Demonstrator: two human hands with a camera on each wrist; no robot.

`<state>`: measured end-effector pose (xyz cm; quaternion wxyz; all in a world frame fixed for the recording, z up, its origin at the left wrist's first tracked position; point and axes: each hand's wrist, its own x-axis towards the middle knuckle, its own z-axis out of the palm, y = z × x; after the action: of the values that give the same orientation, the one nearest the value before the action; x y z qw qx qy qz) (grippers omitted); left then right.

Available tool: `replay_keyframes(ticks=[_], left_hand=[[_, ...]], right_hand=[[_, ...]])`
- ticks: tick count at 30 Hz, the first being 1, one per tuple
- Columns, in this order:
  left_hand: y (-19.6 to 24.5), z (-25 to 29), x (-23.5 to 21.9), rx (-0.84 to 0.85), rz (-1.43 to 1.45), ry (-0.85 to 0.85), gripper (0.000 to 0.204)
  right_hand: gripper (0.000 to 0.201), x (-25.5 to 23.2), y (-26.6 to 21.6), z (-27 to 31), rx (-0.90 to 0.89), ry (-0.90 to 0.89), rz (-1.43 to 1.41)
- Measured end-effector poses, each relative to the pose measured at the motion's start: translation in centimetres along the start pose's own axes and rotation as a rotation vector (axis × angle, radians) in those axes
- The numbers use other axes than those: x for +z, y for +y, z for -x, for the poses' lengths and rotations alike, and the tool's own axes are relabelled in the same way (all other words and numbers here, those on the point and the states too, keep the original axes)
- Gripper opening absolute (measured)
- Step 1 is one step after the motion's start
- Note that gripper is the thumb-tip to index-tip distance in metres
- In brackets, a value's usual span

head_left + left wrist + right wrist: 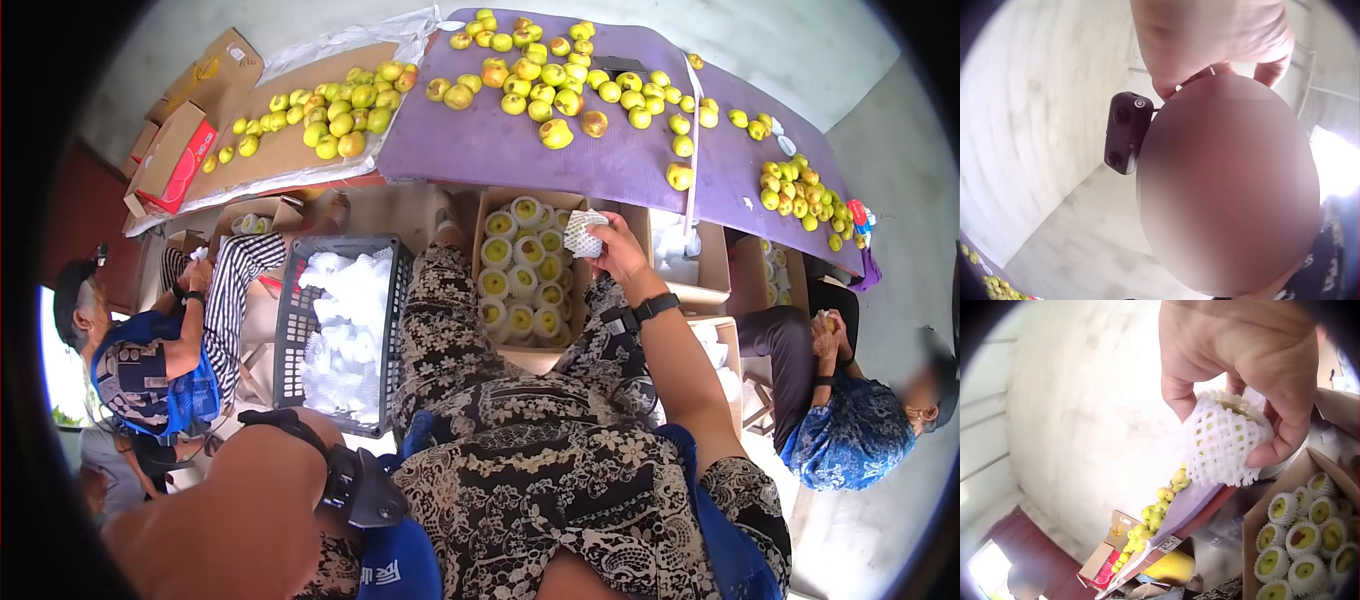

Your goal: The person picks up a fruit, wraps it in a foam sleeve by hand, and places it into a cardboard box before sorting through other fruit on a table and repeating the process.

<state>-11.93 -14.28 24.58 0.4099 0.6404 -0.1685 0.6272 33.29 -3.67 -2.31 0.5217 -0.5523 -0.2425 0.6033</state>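
wrapped fruit (pixel 1225 440): yellow-green, snug in a white foam net sleeve, held up just above the open cardboard box (pixel 487 205)
right hand (pixel 1244 359): fingers and thumb curled round the netted fruit, firm grip, hovering over the box's far corner
left hand (pixel 1210 37): raised up by the head, mostly cropped, can't tell if gripping anything
box: nearly full, neat rows of netted fruit (pixel 520 275) already tucked in
step: looks like packing, placing stage
next move: probably lowering into a free gap, open end up like the others
around: black crate of spare foam nets (pixel 345 325) on the left, loose fruit on the purple mat (pixel 470 145) beyond
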Motion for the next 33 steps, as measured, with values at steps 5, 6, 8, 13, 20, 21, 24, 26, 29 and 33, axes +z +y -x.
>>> replay_keyframes(ticks=[5, 6, 8, 13, 20, 21, 24, 26, 29, 33], left_hand=[[-0.2, -0.2, -0.1, 0.089, 0.248, 0.021, 0.023], [-0.5, -0.4, 0.6, 0.108, 0.303, 0.025, 0.02], [-1.5, -1.1, 0.4, 0.143, 0.416, 0.035, 0.015], [-5.8, -3.7, 1.9, 0.22, 0.687, 0.04, 0.006], [-19.4, 5.4, -8.4, -0.96, -0.237, -0.002, 0.022], [-21.1, 9.2, -10.4, -1.148, -0.362, -0.029, 0.023], [-23.5, 18.0, -13.5, -1.164, -0.867, -0.38, 0.032], [-24.7, 19.8, -13.3, -1.118, -1.019, -0.555, 0.036], [-26.4, 18.8, -12.4, -1.108, -1.118, -0.676, 0.036], [-27.2, 18.3, -12.6, -1.148, -1.143, -0.719, 0.033]], right_hand=[[0.049, -0.8, 2.8, -2.0, 0.079, 0.058, 0.03], [0.049, -0.8, 3.0, -1.9, 0.087, 0.067, 0.035], [0.048, -1.1, 3.1, -1.5, 0.106, 0.099, 0.08], [0.047, -3.1, 4.0, -2.4, 0.063, 0.213, 0.046], [0.052, -6.4, 9.7, -7.9, -0.087, 0.35, 0.181], [0.052, -6.0, 10.1, -8.0, -0.085, 0.353, 0.18], [0.065, -2.9, 10.7, -7.5, -0.215, 0.343, 1.057], [0.065, -2.2, 13.0, -8.3, -0.26, 0.238, 1.33], [0.061, -1.7, 14.2, -10.5, -0.242, 0.079, 1.63], [0.05, -2.4, 14.0, -14.0, -0.244, 0.026, 1.917]])
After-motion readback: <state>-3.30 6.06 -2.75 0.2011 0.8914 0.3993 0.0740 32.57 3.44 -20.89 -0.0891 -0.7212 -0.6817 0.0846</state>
